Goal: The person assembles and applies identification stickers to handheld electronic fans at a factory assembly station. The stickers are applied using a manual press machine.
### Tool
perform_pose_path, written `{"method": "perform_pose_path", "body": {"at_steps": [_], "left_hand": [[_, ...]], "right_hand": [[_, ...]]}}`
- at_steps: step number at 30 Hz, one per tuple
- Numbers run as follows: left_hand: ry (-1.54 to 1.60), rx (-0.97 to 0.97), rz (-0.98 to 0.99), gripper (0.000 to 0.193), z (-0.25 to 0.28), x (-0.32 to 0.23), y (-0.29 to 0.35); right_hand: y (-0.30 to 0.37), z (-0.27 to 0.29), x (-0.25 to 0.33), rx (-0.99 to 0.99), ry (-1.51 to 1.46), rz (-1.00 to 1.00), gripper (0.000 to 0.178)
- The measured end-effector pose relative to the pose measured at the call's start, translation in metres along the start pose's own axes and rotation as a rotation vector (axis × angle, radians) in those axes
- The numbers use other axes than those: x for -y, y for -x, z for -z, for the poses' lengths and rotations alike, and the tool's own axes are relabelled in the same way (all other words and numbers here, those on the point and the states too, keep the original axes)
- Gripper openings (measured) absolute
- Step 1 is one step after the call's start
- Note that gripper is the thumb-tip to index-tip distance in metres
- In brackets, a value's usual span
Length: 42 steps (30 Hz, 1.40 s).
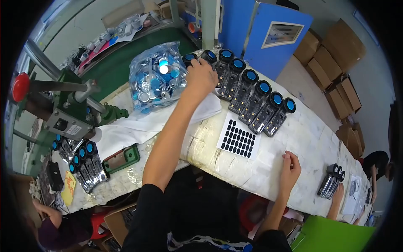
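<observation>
A row of black handheld devices (255, 106) with round heads and blue discs lies across the table in front of me. My left hand (202, 79) reaches over the row's left end, fingers bent down beside a blue-topped head (208, 55); what they grip is hidden. To its left sits a clear plastic bag (153, 80) full of silver and blue discs. My right hand (290, 169) is lower right at the table, its fingers curled together; anything between them is too small to make out. Between my hands lies a white sheet (238, 136) of black oval stickers.
At left stands a green hand press (67, 101) with a red knob, beside a white cloth (126, 130). More blue-topped devices (88, 166) lie lower left. Another person's hand (338, 193) is by devices (330, 182) at right. Cardboard boxes (331, 63) stand beyond a blue door (273, 42).
</observation>
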<state>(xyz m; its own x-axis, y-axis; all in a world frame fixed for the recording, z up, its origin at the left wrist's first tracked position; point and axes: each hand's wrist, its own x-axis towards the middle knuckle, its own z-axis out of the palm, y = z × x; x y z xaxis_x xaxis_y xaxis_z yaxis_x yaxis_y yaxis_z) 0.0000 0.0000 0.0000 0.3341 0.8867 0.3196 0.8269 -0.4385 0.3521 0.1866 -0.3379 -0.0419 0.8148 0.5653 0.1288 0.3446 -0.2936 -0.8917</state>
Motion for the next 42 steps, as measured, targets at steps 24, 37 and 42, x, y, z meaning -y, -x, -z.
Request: {"method": "perform_pose_path", "body": {"at_steps": [24, 37, 42], "left_hand": [[-0.031, -0.127, -0.384, 0.066, 0.046, -0.001, 0.089], [0.428, -0.020, -0.367, 0.039, 0.074, 0.043, 0.112], [0.162, -0.070, -0.358, 0.032, 0.083, 0.089, 0.126]], "right_hand": [[-0.005, 0.008, -0.002, 0.027, 0.006, -0.011, 0.020], [-0.010, 0.021, -0.022, 0.019, -0.028, 0.016, 0.018], [-0.012, 0.010, -0.006, 0.002, -0.035, 0.107, 0.015]]}}
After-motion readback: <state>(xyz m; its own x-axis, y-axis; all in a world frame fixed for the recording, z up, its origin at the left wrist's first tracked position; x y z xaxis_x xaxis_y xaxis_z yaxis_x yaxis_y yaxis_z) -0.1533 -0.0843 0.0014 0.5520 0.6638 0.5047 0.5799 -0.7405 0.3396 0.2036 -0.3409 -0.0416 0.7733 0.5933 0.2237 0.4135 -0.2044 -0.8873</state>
